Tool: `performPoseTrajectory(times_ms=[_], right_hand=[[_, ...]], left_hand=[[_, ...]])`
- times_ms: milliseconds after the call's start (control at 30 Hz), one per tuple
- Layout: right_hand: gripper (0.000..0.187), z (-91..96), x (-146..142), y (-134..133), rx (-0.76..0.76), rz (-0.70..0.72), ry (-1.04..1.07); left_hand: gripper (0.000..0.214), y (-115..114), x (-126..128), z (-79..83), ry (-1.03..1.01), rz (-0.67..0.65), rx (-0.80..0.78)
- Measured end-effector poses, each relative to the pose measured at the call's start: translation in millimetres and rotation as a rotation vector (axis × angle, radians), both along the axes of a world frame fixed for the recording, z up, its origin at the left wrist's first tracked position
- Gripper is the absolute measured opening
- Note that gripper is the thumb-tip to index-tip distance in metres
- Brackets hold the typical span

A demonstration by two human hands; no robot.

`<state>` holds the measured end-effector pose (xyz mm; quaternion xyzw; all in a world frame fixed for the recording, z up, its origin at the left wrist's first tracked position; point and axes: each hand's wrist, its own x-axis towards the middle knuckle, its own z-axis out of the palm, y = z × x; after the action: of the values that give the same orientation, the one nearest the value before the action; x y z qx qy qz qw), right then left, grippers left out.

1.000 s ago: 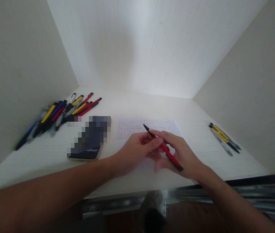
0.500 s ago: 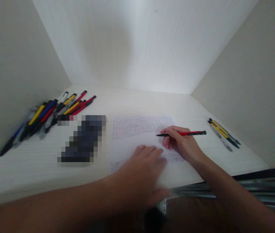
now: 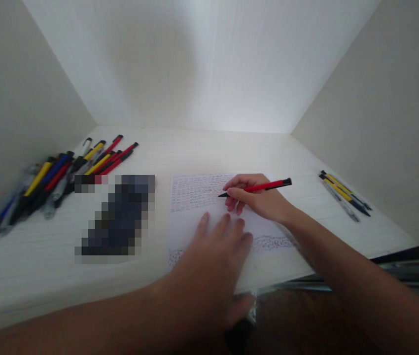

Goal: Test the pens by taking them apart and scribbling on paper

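In my right hand [image 3: 256, 196] is a red and black pen [image 3: 264, 187], held between thumb and fingers with its dark tip pointing left. The tip is at or just above the lower written lines of a white sheet of paper [image 3: 187, 227]; contact cannot be made out. Rows of small handwriting fill the sheet's upper part, and a denser band of marks runs along its lower part. My left hand [image 3: 215, 261] lies on the lower part of the sheet, fingers spread, covering some of that band.
Several pens [image 3: 57, 180] in yellow, blue, red, white and clear lie heaped at the left wall. A blurred-out dark, flat object [image 3: 121, 217] lies left of the paper. At the right, a few yellow and clear pens [image 3: 342, 193] rest near the right wall. The table's front edge [image 3: 283, 283] runs below my hands.
My right hand has moved left with the pen, bringing its tip from the blank area to the written lines. My left hand's fingers have spread apart. The view has shifted slightly.
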<state>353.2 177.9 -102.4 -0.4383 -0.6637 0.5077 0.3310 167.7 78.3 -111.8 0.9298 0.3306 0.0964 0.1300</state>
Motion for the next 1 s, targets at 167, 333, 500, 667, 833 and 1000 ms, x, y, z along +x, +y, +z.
performPoseTrajectory(times_ms=[167, 333, 500, 667, 833, 1000], right_hand=[[0.012, -11.9, 0, 0, 0.065, -0.036, -0.055], [0.014, -11.0, 2, -5, 0.160, -0.080, -0.140], [0.016, -8.3, 1, -5, 0.246, -0.077, -0.216], [0.017, -7.1, 0, -7, 0.234, -0.082, -0.230], [0.018, -7.5, 0, -7, 0.233, -0.094, -0.238], [0.017, -8.2, 0, -6, 0.250, -0.078, -0.252]], left_hand=[[0.085, 2, 0, -4.4, 0.003, 0.026, -0.004], [0.090, 3, -2, -10.2, 0.004, 0.033, -0.005], [0.090, 2, -2, -8.7, 0.006, 0.033, 0.004], [0.089, 0, -1, -7.2, 0.002, 0.032, 0.014], [0.090, 2, 0, -7.9, 0.014, 0.026, 0.031], [0.090, 0, -1, -6.6, 0.019, 0.024, 0.025]])
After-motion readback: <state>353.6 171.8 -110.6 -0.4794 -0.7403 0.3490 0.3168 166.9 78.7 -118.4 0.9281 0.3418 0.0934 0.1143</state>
